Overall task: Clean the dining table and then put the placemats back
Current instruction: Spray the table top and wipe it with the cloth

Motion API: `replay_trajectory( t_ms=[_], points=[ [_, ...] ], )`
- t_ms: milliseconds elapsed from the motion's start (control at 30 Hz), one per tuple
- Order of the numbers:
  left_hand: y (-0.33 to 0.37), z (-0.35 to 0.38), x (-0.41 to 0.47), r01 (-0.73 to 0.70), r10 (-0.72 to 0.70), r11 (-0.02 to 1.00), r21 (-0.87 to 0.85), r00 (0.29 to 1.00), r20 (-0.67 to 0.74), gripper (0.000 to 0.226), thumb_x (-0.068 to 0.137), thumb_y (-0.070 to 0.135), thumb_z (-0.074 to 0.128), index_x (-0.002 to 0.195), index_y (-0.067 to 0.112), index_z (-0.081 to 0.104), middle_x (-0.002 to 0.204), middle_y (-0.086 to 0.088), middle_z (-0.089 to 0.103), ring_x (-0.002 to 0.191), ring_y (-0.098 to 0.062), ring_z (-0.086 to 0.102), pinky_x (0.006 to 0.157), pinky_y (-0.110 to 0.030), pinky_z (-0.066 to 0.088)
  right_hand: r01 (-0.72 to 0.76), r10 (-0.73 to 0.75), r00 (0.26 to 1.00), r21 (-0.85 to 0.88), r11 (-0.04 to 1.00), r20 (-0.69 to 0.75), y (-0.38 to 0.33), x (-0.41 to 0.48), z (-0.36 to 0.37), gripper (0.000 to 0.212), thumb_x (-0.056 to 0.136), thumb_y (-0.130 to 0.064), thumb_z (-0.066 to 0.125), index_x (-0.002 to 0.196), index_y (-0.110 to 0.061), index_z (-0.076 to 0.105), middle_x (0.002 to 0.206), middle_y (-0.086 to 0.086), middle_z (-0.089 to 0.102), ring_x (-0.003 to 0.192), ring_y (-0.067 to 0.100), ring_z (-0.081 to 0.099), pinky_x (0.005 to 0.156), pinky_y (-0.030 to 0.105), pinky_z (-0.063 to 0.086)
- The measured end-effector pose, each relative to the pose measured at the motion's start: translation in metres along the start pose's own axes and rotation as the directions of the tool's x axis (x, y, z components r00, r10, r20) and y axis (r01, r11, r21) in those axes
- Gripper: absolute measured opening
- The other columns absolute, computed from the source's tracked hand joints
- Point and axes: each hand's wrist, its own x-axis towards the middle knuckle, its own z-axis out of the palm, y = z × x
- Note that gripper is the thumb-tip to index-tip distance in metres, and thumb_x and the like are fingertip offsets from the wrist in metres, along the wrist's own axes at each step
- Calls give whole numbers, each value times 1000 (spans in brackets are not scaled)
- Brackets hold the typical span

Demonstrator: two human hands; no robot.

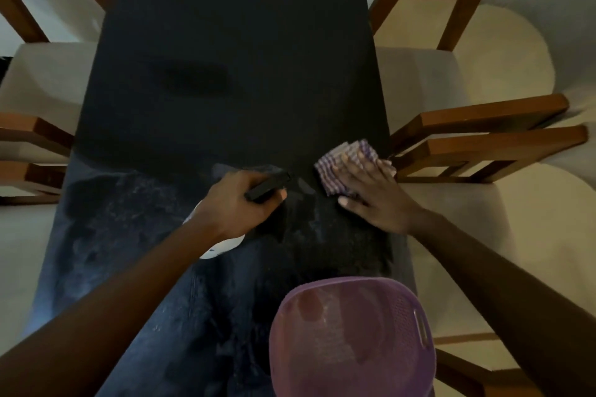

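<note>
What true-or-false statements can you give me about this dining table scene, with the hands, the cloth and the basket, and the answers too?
1. The right hand lies flat on the purple-and-white checked cloth. True.
2. The left hand is empty, with its fingers straight. False: its fingers are curled round a dark flat object.
3. The purple perforated plastic basket is nearer the camera than both hands. True.
4. The checked cloth lies at the far end of the dark table. False: it lies near the table's right edge, by the brown wooden chairs.
</note>
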Motion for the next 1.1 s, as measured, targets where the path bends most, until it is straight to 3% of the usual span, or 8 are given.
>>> replay_trajectory(
  t_ms=[133, 267, 367, 500, 667, 867, 967, 1100],
  points=[
    [-2, 9, -11, -5, -1, 999, 51, 994, 105, 28, 87, 63, 63, 82, 37, 70, 71, 7, 71, 69, -10, 70, 72, -41, 60, 82, -66, 991, -136, 987, 119, 15, -76, 20, 69, 107, -70, 22, 164, -47, -8, 170, -18, -27, 154, 9, -36, 121, 38, -32],
    [-14, 11, -32, -7, 8, 1000, -6, 991, 133, 27, 90, 61, 64, 88, 35, 72, 73, 2, 70, 69, -17, 69, 71, -50, 59, -2, 34, 981, -167, 986, 189, 41, -93, 12, 72, 97, -80, 3, 160, -50, -15, 170, -13, -29, 151, 7, -41, 129, 45, -16],
    [-21, 10, -51, 22, -18, 999, -37, 994, 112, 40, 89, 66, 59, 92, 30, 74, 74, -3, 69, 67, -21, 67, 69, -53, 58, -41, 53, 991, -100, 994, 124, 34, -64, 7, 73, 102, -78, 15, 161, -49, -17, 171, -12, -28, 152, 9, -40, 130, 48, -14],
    [-26, 9, -75, 81, -79, 991, -104, 997, 20, 47, 87, 70, 58, 92, 25, 73, 74, -5, 69, 65, -23, 66, 66, -54, 56, -32, 35, 999, -83, 996, 27, -1, -8, -4, 77, 99, -82, 15, 161, -50, -17, 171, -14, -29, 154, 14, -38, 128, 53, -16],
    [-36, 6, -95, 198, -214, 957, -213, 975, -55, 55, 81, 76, 58, 94, 25, 73, 81, -8, 73, 73, -32, 70, 71, -60, 58, 224, -215, 974, -137, 965, 76, -69, 44, 1, 77, 99, -81, 11, 165, -47, -6, 173, -15, -19, 157, 18, -32, 129, 53, -13],
    [-44, 4, -113, 226, -267, 945, -238, 950, -160, 42, 85, 70, 60, 82, 29, 70, 71, -7, 69, 64, -29, 66, 63, -51, 55, 513, -446, 848, -230, 827, 286, -66, 16, 0, 61, 112, -60, 18, 167, -42, 1, 175, -13, -15, 158, 10, -29, 129, 46, -15],
    [-51, 5, -125, 224, -278, 939, -260, 941, -195, 31, 95, 54, 67, 77, 29, 66, 67, -10, 66, 60, -32, 63, 56, -44, 50, 454, -353, 861, -240, 858, 365, -39, -13, -8, 59, 111, -60, 17, 165, -48, -3, 173, -18, -18, 155, 7, -33, 130, 47, -14],
    [-56, 7, -139, 225, -293, 929, -292, 931, -217, 38, 98, 43, 70, 69, 21, 62, 63, -11, 63, 51, -24, 57, 54, -37, 43, 236, -134, 921, -249, 939, 367, -9, -32, -19, 64, 99, -79, 3, 157, -59, -12, 168, -22, -29, 152, 5, -37, 131, 51, -8]
  ],
)
